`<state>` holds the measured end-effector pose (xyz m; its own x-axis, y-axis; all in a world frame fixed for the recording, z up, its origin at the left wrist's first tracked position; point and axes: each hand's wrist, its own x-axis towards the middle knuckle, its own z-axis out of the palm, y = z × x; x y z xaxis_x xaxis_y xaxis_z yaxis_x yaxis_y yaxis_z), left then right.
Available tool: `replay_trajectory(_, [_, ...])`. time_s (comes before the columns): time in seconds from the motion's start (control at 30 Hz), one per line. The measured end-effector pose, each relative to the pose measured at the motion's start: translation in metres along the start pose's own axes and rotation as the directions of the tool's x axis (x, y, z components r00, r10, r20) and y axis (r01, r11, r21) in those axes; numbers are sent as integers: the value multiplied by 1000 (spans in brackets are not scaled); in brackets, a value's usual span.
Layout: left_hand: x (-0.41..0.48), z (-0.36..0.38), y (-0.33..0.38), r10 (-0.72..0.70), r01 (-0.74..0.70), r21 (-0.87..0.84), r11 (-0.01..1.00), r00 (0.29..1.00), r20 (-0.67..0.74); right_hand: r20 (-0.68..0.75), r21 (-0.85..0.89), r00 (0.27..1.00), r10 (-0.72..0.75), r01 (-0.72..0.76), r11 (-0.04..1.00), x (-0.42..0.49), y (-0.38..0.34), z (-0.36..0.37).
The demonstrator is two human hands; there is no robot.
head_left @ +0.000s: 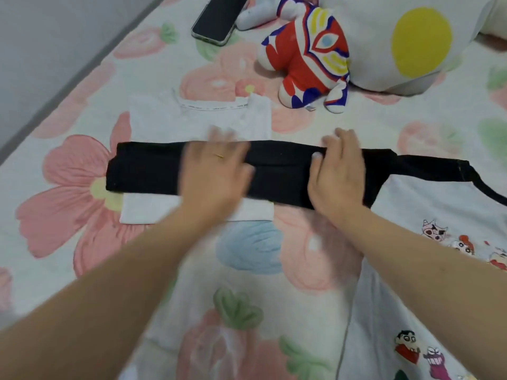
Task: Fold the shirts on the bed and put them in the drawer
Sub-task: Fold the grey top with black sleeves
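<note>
Head view: a black shirt, folded into a long strip, lies across a folded white shirt on the flowered bed. The left hand presses flat on it, grip apart. The right hand has its grip clamped on the strip's far edge. A phone and a plush toy lie beyond.

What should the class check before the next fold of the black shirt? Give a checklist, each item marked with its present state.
1. black shirt folded into a long strip: ok.
2. left hand flat on the strip: ok, though blurred.
3. right hand gripping the strip's far edge: ok.
4. Strip's ends tidy: not ok, a loose end trails off to the right.
5. Strip lying apart from other clothes: not ok, it crosses the folded white shirt.
6. Drawer open and ready: cannot tell, not in view.
</note>
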<state>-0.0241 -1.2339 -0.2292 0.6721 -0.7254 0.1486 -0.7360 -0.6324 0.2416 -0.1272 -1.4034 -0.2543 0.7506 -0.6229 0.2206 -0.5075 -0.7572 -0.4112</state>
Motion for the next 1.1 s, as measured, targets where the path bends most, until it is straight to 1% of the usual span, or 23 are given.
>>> replay_trajectory(0.03, [-1, 16, 29, 88, -81, -58, 995, 988, 124, 71, 68, 997, -16, 11, 998, -7, -6, 6])
replay_trajectory(0.07, [-2, 30, 50, 105, -78, -115, 990, 964, 245, 171, 119, 985, -21, 1, 993, -12, -7, 11])
replay_trajectory(0.1, [0, 42, 60, 61, -15, -141, 990, 943, 328, 265, 123, 963, -42, 9, 992, -13, -3, 15])
replay_trajectory(0.13, [4, 52, 55, -14, 66, -132, 989, 931, 364, 327, 71, 943, -70, 50, 996, -13, 6, 20])
replay_trajectory(0.2, [10, 62, 23, -179, 215, -64, 974, 916, 359, 396, -64, 915, -80, 114, 991, -7, 30, 25])
replay_trajectory(0.27, [6, 56, -25, -325, 321, 71, 945, 881, 345, 428, -157, 904, -8, 83, 984, -1, 46, 26])
replay_trajectory(0.33, [-4, 40, -71, -446, 404, 189, 895, 823, 352, 446, -180, 895, 21, 67, 981, 3, 51, 29])
replay_trajectory(0.4, [-12, 22, -98, -531, 484, 219, 847, 767, 359, 481, -180, 876, 38, 57, 982, 5, 51, 32])
replay_trajectory(0.43, [-13, 15, -101, -555, 511, 218, 832, 762, 333, 499, -187, 865, 50, 51, 981, 6, 51, 33])
replay_trajectory(0.47, [-12, 11, -97, -560, 521, 208, 828, 783, 269, 518, -196, 853, 61, 49, 979, 7, 51, 34])
replay_trajectory(0.53, [-10, 6, -78, -513, 505, 118, 855, 857, 45, 546, -206, 834, 75, 47, 977, 8, 52, 35])
replay_trajectory(0.57, [-9, 4, -69, -505, 509, 57, 859, 860, -72, 555, -208, 828, 81, 44, 977, 10, 53, 36])
replay_trajectory(0.6, [-10, 3, -62, -541, 548, -4, 837, 826, -160, 565, -210, 820, 87, 42, 977, 11, 53, 36])
replay_trajectory(0.63, [-13, 1, -61, -632, 631, -73, 772, 750, -197, 577, -208, 812, 90, 40, 977, 12, 53, 36])
replay_trajectory(0.7, [-24, -4, -74, -859, 840, -182, 512, 493, -140, 592, -202, 800, 91, 39, 979, 13, 54, 38])
replay_trajectory(0.73, [-32, -7, -84, -923, 898, -211, 385, 374, -93, 596, -205, 798, 93, 40, 978, 13, 54, 39])
replay_trajectory(0.77, [-40, -9, -92, -945, 914, -238, 327, 319, -73, 596, -209, 798, 93, 42, 977, 14, 55, 40])
replay_trajectory(0.8, [-46, -12, -98, -939, 897, -280, 342, 336, -74, 592, -213, 801, 93, 45, 976, 14, 55, 40])
replay_trajectory(0.87, [-52, -14, -103, -900, 814, -397, 424, 429, -82, 582, -223, 808, 91, 51, 974, 14, 57, 41])
replay_trajectory(0.9, [-53, -15, -102, -885, 780, -440, 445, 457, -86, 579, -228, 810, 92, 52, 972, 14, 57, 41])
replay_trajectory(1.0, [-53, -17, -99, -857, 724, -490, 486, 504, -106, 569, -237, 817, 95, 53, 970, 14, 58, 39])
replay_trajectory(1.03, [-54, -17, -100, -859, 712, -520, 471, 504, -89, 567, -241, 818, 97, 52, 969, 13, 57, 38])
replay_trajectory(1.1, [-55, -22, -100, -874, 681, -630, 373, 486, 7, 564, -244, 820, 98, 52, 968, 13, 56, 36])
